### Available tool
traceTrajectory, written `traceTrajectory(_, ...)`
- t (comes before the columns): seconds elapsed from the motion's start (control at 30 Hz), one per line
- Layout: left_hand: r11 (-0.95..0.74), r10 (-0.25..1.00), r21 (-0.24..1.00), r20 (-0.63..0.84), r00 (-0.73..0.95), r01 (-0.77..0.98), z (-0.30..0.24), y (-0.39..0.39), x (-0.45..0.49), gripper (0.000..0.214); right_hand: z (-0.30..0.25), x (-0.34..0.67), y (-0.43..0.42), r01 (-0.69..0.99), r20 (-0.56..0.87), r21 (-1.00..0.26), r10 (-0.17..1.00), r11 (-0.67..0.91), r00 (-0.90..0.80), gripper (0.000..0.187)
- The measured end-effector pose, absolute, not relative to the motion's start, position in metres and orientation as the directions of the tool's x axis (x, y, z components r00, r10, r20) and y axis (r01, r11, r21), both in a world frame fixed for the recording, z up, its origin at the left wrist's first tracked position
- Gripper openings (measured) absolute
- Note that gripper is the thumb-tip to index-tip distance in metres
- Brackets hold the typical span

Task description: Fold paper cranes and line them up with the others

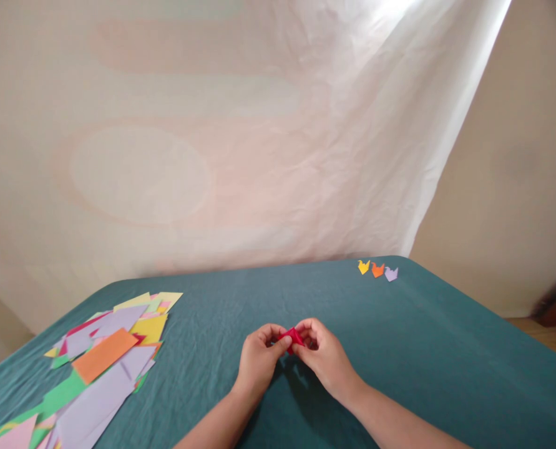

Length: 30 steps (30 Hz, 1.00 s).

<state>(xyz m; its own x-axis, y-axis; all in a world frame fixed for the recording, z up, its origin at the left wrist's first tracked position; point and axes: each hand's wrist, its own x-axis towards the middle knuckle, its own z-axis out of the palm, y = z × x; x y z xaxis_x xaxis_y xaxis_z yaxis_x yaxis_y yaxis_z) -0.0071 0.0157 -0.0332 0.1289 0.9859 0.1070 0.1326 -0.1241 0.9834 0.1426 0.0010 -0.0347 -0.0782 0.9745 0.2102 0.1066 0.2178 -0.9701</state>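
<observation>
Head view: I'm seeing a small red folded paper [296, 337], creased and pointed, sitting above the green desk [446, 349]; left hand [258, 357] and right hand [325, 357], tightly curled, are pinching its opposite sides.

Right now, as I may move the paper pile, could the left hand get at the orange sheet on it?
Probably yes: the orange sheet lies uncovered on the pile, with only flat paper and tablecloth between. The left hand holds the red folded paper, so would likely need to let go first.
</observation>
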Motion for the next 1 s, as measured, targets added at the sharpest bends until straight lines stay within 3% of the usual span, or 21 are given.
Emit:
traceTrajectory(0.2, -0.181, 0.98, 0.951, 0.154, 0.125, 0.251, -0.028, 0.015, -0.01, 0.01, -0.033, 0.148, 0.0, 0.113, 0.256, -0.956, 0.959, 0.269, -0.119, 0.01)
traceTrajectory(0.5, -0.214, 0.97, 0.908, 0.155, 0.185, 0.361, -0.021, 0.01, -0.006, 0.009, -0.029, 0.153, 0.0, 0.188, 0.255, -0.945, 0.962, 0.269, -0.098, 0.019)
traceTrajectory(0.73, -0.352, 0.927, 0.774, 0.364, 0.084, 0.527, -0.021, 0.008, -0.008, 0.01, -0.028, 0.154, 0.001, 0.255, 0.272, -0.928, 0.962, 0.272, -0.037, 0.018)
traceTrajectory(0.87, -0.361, 0.929, 0.749, 0.341, 0.145, 0.556, -0.019, 0.007, -0.009, 0.003, -0.026, 0.152, -0.002, 0.216, 0.277, -0.934, 0.958, 0.286, -0.071, 0.019)
traceTrajectory(1.0, -0.321, 0.947, 0.807, 0.287, 0.145, 0.495, -0.019, 0.008, -0.009, 0.009, -0.027, 0.154, -0.002, 0.148, 0.275, -0.946, 0.955, 0.289, -0.108, 0.03)
